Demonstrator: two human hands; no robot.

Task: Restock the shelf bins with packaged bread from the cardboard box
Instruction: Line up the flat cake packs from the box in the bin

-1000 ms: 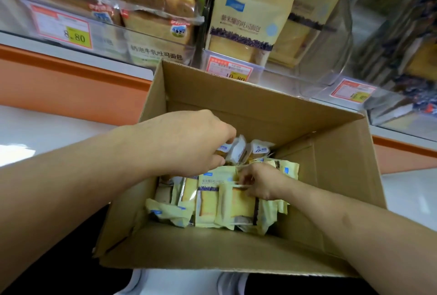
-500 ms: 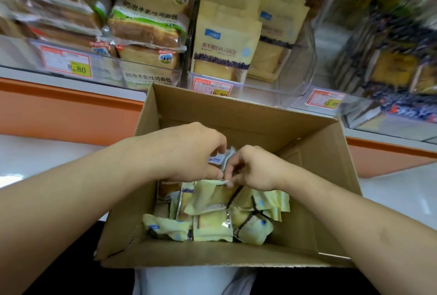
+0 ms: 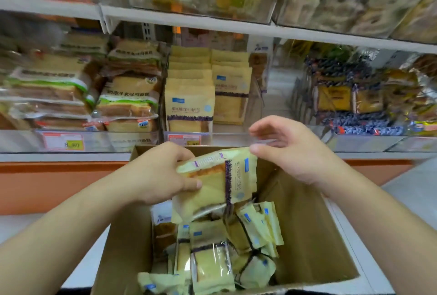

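One bread pack lifted out of the box, headed for the shelf.

The left hand [image 3: 156, 176] grips a yellow bread pack [image 3: 220, 183] at centre frame, above the cardboard box [image 3: 314, 242] of loose packs; the right hand [image 3: 290, 150] hovers spread beside its top corner, likely to steady it toward the matching bin [image 3: 189, 139] just above.

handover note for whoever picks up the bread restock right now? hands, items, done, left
Left hand: grips a yellow bread pack, lifted above the cardboard box.
Right hand: open, fingertips near the pack's top corner, holding nothing.
Box: many yellow packs lie loose inside.
Target bin: straight behind the box, matching yellow packs standing in two rows.
Done: one pack picked up.
Left: set this pack in the bin, then probably move the remaining packs.
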